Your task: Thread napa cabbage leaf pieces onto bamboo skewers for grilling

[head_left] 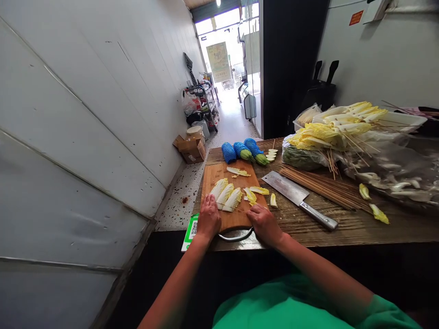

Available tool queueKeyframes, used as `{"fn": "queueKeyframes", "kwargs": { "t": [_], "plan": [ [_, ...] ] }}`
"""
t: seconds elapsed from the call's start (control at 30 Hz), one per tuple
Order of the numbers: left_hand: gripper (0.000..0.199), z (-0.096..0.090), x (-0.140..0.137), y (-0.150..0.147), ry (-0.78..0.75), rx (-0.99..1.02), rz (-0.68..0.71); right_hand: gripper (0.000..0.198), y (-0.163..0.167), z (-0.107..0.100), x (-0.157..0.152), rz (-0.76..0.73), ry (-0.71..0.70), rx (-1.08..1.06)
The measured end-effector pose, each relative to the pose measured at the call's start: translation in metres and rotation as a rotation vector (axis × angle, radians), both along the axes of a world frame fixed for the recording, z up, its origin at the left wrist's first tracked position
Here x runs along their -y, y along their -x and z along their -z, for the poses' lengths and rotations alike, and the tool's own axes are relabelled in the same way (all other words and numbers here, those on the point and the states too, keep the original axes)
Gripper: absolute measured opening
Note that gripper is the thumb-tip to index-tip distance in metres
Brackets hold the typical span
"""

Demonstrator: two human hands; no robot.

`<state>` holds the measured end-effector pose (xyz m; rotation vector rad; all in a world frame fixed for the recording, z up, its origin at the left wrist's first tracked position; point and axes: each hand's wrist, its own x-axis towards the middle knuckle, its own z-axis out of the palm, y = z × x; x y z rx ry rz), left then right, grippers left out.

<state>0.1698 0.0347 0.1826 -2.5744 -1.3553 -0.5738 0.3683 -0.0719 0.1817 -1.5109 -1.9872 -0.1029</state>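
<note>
Cut napa cabbage leaves [225, 195] lie side by side on a wooden cutting board [236, 223]. My left hand [210, 216] rests against the leftmost leaf with its fingers stretched out, touching its base. A thin bamboo skewer [241, 211] runs from the rightmost of these leaves to my right hand [264, 222], whose fingers are closed around it. How deep the skewer sits in the leaves cannot be made out. Smaller yellow leaf pieces [251, 196] lie just beyond my right hand, and another leaf [239, 172] is near the board's far end.
Right of the board lies a cleaver [288, 188], beside a bundle of bamboo skewers [322, 186]. Skewered cabbage [343, 123] is piled at the back right near a plastic bag of mushrooms [394, 176]. Squash in blue foam nets [243, 151] stand behind the board. A wall rises at left.
</note>
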Motion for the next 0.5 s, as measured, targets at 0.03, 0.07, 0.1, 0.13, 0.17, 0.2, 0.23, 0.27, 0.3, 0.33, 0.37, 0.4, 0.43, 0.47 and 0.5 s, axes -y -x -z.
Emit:
{"fn": "queueKeyframes", "kwargs": {
  "t": [0.03,0.07,0.1,0.13,0.17,0.2,0.23,0.27,0.3,0.33,0.37,0.4,0.43,0.47,0.5],
  "plan": [
    [0.050,0.000,0.000,0.000,0.003,-0.001,-0.001,0.024,0.000,-0.001,0.000,0.003,0.010,0.002],
    [0.050,0.001,0.000,0.000,0.005,0.000,0.000,0.023,0.000,-0.002,0.000,0.004,0.019,0.005],
    [0.049,0.002,-0.001,0.000,0.006,0.002,0.001,0.022,0.000,-0.003,0.000,0.005,0.027,0.009],
    [0.049,0.003,-0.002,0.001,0.006,0.005,0.002,0.022,0.000,-0.003,0.000,0.007,0.032,0.012],
    [0.049,0.003,-0.002,0.001,0.006,0.007,0.003,0.021,0.000,-0.004,0.000,0.008,0.036,0.015],
    [0.048,0.004,-0.003,0.001,0.008,0.011,0.006,0.021,0.000,-0.004,0.000,0.008,0.039,0.017],
    [0.048,0.004,-0.004,0.000,0.012,0.020,0.007,0.020,0.001,-0.004,0.000,0.010,0.041,0.019],
    [0.047,0.004,-0.004,0.000,0.016,0.035,0.008,0.021,0.001,-0.005,-0.001,0.012,0.042,0.021],
    [0.047,0.003,-0.004,0.000,0.017,0.058,0.015,0.021,0.002,-0.005,-0.001,0.014,0.044,0.024],
    [0.047,0.000,-0.003,-0.001,0.013,0.090,0.028,0.020,0.002,-0.005,0.000,0.017,0.044,0.026],
    [0.048,-0.003,-0.001,-0.001,-0.002,0.136,0.038,0.020,0.003,-0.005,0.000,0.022,0.042,0.025],
    [0.048,-0.006,0.003,-0.001,-0.032,0.199,0.040,0.021,0.003,-0.006,0.001,0.029,0.036,0.020],
    [0.049,-0.010,0.008,-0.001,-0.076,0.278,0.033,0.021,0.003,-0.007,0.002,0.037,0.024,0.009],
    [0.050,-0.014,0.015,0.000,-0.126,0.363,0.017,0.022,0.002,-0.009,0.004,0.048,0.006,-0.016],
    [0.051,-0.018,0.022,0.001,-0.174,0.442,-0.006,0.023,0.000,-0.012,0.005,0.057,-0.016,-0.058]
  ]
}}
